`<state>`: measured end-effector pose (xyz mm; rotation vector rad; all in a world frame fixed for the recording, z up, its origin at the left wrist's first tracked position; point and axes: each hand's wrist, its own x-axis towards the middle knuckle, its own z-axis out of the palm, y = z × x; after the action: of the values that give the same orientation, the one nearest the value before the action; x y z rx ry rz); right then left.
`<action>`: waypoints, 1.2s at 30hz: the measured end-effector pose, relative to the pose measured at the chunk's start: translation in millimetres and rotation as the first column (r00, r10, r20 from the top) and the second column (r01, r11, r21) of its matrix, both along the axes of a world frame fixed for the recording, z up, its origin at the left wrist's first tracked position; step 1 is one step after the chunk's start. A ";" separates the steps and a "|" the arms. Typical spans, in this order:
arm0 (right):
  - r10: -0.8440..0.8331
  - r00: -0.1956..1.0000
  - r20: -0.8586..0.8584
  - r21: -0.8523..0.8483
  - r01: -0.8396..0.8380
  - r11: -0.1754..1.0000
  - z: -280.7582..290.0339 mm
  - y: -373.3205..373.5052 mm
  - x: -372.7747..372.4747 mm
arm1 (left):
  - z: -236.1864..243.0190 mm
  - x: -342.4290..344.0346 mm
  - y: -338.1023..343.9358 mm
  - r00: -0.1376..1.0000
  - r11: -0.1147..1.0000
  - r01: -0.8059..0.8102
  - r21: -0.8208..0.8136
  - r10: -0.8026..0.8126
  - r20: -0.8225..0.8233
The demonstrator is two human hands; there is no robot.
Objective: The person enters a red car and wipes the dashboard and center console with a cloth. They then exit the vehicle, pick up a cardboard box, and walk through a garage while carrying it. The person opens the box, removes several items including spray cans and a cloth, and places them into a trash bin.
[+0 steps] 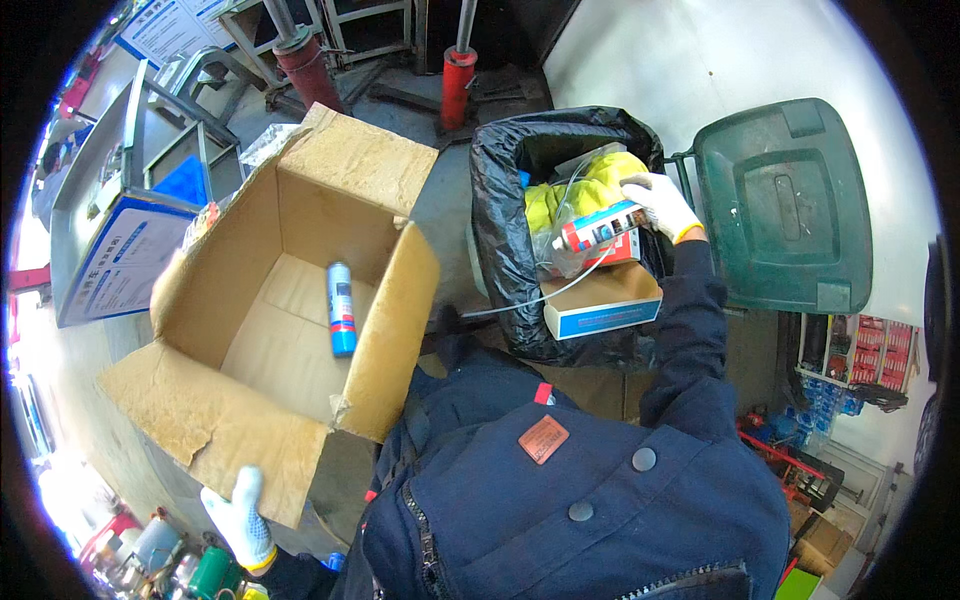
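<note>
My right hand (660, 203), in a white glove, is closed around the bottom end of a spray can (600, 226). The can is white, blue and red, and its red tip points left over a black-lined bin (497, 240). Below it lie yellow-green cloth (560, 203), clear plastic and an opened cardboard carton (606, 296). To the left, a large open cardboard box (270, 345) has a blue spray can (341, 310) lying inside. At the box's near flap is my gloved left hand (243, 520), thumb over the cardboard, fingers at its edge, partly hidden.
The bin's green lid (785, 205) hangs open to the right against a white wall. A thin white tube (540, 299) trails over the bin's rim. Red jack-like stands (459, 88) are at the back. Assorted cans and bottles (165, 550) crowd the lower left.
</note>
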<state>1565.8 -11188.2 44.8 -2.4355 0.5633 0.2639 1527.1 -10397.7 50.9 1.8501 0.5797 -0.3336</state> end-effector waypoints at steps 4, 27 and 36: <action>-0.351 0.916 -0.193 0.204 0.388 0.899 47.2 4.7 -15.0 | -6.5 -4.3 2.6 0.999 0.999 0.048 0.026 -0.047 -0.016; -0.414 0.909 -0.044 -0.832 0.196 0.518 -2.6 -59.1 23.8 | -34.9 -1.5 -2.4 0.992 0.895 0.085 0.438 -0.037 -0.118; 0.200 0.807 -0.555 -0.310 -0.423 0.851 -136.5 30.0 54.7 | -28.0 11.5 -31.9 0.971 0.871 0.207 0.446 -0.130 -0.199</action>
<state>1620.5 -11158.1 -91.8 -2.8910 0.4489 1.0544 1538.6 -10429.7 23.0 2.3633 0.6505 -0.4999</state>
